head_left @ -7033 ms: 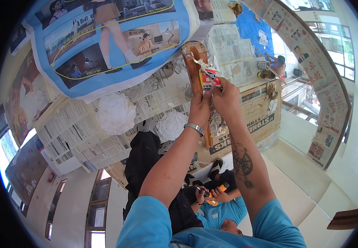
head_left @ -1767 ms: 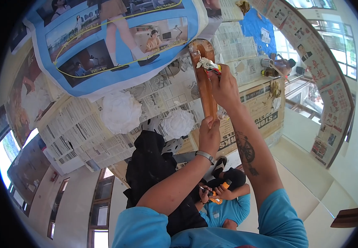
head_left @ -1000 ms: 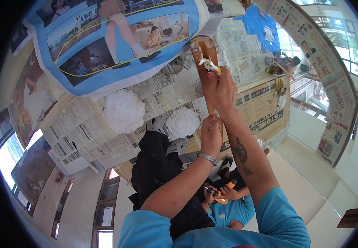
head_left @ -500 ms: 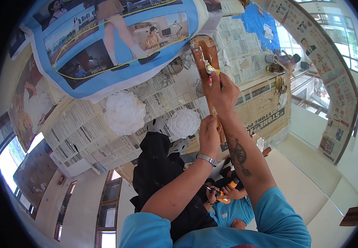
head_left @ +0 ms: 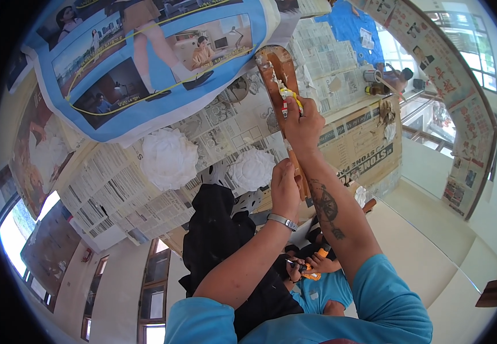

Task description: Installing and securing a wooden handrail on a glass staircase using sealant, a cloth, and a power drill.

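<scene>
Gripping a crumpled yellow, red and white tube (head_left: 290, 94) in the right hand (head_left: 304, 123), with fingers curled firmly round its lower part. Holding the tube over the upper half of a long, narrow brown wooden board (head_left: 268, 74) with a rounded far end; too close together to tell whether touching. Along the board near the tube's upper end, streaks of whitish paste (head_left: 278, 82).

Pinching the board's nearer part between thumb and fingers of the left hand (head_left: 284, 180), just beside the right wrist; hands apart from each other, both closed. Wearing a silver metal wristband (head_left: 283, 221) on the left wrist.

Beneath the board, a desk covered in overlapping printed newspaper sheets (head_left: 225, 117). Left of the board, side by side on the newspaper, a larger white ruffled rosette (head_left: 169, 159) and a smaller white ruffled rosette (head_left: 252, 170). Farther left, draped above the newspaper, a large blue and white poster sheet (head_left: 145, 74) with photographs. Right of the board, a flat brown cardboard sheet (head_left: 369, 150) with dark lettering. Low in the view, a co-worker in a light blue shirt (head_left: 331, 291), holding an orange and black tool (head_left: 314, 276).
</scene>
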Demonstrator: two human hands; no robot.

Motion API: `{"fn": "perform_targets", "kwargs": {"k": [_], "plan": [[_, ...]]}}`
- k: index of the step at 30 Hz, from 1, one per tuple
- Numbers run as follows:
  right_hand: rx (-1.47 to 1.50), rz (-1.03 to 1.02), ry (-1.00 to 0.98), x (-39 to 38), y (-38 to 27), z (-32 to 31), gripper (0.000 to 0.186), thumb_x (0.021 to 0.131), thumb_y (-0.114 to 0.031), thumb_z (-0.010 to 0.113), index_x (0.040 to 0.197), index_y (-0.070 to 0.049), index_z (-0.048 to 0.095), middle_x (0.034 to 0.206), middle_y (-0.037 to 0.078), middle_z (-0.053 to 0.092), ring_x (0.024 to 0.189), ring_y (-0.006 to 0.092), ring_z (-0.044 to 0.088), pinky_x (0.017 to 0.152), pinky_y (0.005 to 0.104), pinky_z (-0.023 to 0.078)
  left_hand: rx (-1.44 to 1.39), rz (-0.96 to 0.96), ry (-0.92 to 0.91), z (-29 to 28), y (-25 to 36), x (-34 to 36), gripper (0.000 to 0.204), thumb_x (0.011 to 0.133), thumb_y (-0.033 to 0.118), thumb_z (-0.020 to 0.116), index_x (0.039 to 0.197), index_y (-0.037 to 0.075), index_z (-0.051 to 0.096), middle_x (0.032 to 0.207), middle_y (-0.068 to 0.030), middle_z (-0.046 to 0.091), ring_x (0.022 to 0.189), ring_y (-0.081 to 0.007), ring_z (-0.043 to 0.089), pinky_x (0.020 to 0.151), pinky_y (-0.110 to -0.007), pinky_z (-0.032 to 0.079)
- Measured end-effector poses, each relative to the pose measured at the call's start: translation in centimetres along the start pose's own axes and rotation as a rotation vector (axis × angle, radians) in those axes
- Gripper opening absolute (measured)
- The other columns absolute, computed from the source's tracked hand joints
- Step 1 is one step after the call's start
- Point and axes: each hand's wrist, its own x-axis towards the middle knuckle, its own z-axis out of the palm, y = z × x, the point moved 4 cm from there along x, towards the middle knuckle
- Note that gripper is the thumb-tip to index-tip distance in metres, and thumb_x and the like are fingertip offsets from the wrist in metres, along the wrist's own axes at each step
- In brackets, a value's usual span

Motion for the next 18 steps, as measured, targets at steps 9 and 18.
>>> {"fn": "perform_targets", "kwargs": {"k": [9, 18], "plan": [[0.033, 0.081, -0.054, 0.7, 0.8, -0.7, 0.019, 0.089, -0.021, 0.065, 0.090, -0.003, 0.063, 0.062, 0.017, 0.061, 0.053, 0.0324, 0.062, 0.050, 0.0391, 0.046, 0.015, -0.010, -0.009, 1.0, 0.1, -0.1, 0.036, 0.097, 0.035, 0.047, 0.125, 0.013, 0.053, 0.107, 0.0009, 0.053, 0.091, -0.0108, 0.055, 0.079, -0.029, 0.041], [0.262, 0.489, -0.280, 0.4, 3.6, -1.9, 0.040, 0.092, -0.032, 0.065, 0.106, 0.005, 0.060, 0.081, 0.014, 0.067, 0.073, 0.0150, 0.062, 0.066, 0.0301, 0.049, 0.626, 0.615, 0.160, 1.1, 2.3, 4.5, 0.046, 0.094, 0.031, 0.054, 0.127, -0.001, 0.048, 0.129, -0.0210, 0.052, 0.118, -0.0364, 0.051, 0.100, -0.042, 0.036]]}}
